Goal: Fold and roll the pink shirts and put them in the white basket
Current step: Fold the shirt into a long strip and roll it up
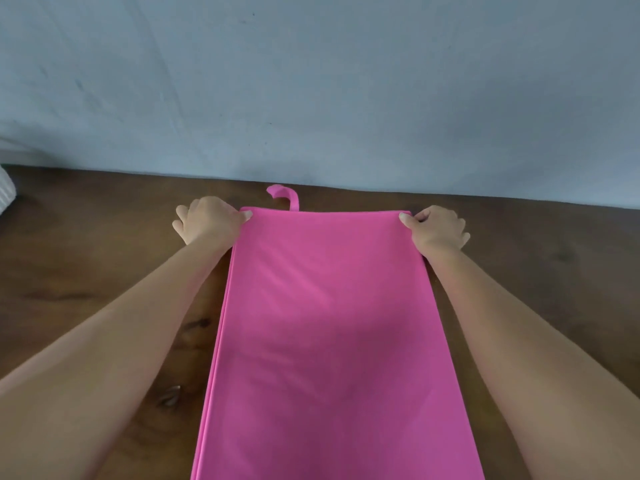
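Note:
A pink shirt (329,323) lies flat on the brown wooden table (104,271), folded into a long narrow strip that runs from the near edge of view toward the wall. A small pink strap curls out from its far edge. My left hand (207,220) pinches the far left corner of the strip. My right hand (436,230) pinches the far right corner. Both forearms stretch along the strip's sides. Only a white ribbed thing (6,194) shows at the far left edge, and I cannot tell if it is the basket.
A pale blue-grey wall (311,81) rises directly behind the table's far edge. Bare wood lies on either side of the shirt. A small shiny mark (171,394) sits on the wood near my left forearm.

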`<act>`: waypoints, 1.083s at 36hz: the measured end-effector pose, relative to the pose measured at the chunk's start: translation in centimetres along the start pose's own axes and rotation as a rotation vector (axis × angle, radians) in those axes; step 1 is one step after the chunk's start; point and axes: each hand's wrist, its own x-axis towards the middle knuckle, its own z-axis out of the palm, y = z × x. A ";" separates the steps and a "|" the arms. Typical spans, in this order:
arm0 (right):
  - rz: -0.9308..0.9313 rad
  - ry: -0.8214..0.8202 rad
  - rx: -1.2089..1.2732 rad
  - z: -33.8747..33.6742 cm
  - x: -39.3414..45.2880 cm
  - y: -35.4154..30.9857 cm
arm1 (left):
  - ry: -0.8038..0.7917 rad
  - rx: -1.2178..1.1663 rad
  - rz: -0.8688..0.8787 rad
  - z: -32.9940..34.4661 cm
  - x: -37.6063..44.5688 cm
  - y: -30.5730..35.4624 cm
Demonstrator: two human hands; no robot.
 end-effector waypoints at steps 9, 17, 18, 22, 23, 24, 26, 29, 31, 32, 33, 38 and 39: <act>0.073 0.005 -0.076 1.0 4.5 -1.3 | 0.001 -0.003 -0.109 1.1 3.8 2.7; 0.108 0.066 -0.169 2.4 5.2 -2.0 | 0.053 0.037 -0.191 2.1 5.0 3.9; 0.113 0.062 -0.176 2.4 5.3 -2.1 | 0.063 0.043 -0.188 2.2 5.0 3.9; 0.107 0.058 -0.209 2.6 5.4 -2.1 | 0.085 0.059 -0.147 2.7 4.6 3.6; 0.099 0.064 -0.214 2.7 5.3 -2.0 | 0.085 0.058 -0.127 2.7 4.3 3.4; 0.093 0.074 -0.221 2.7 5.2 -2.0 | 0.089 0.057 -0.103 2.8 4.0 3.3; 0.078 0.092 -0.238 2.8 4.9 -1.9 | 0.110 0.050 -0.040 2.8 2.8 3.0; 0.039 0.107 -0.244 2.8 4.3 -1.8 | 0.125 0.099 0.121 2.7 -0.4 2.5; 0.018 0.118 -0.239 2.8 3.9 -1.5 | 0.127 0.175 0.257 2.6 -2.8 2.0; 0.008 0.121 -0.236 2.7 3.7 -1.3 | 0.124 0.206 0.321 2.7 -4.1 1.7; 0.000 0.121 -0.233 2.7 3.4 -1.1 | 0.113 0.221 0.382 2.7 -5.4 1.4; -0.043 0.137 -0.236 2.5 1.8 0.0 | -0.019 0.246 0.648 3.3 -11.5 -0.1; -0.057 0.146 -0.233 2.5 1.3 0.3 | -0.055 0.259 0.692 3.5 -12.4 -0.4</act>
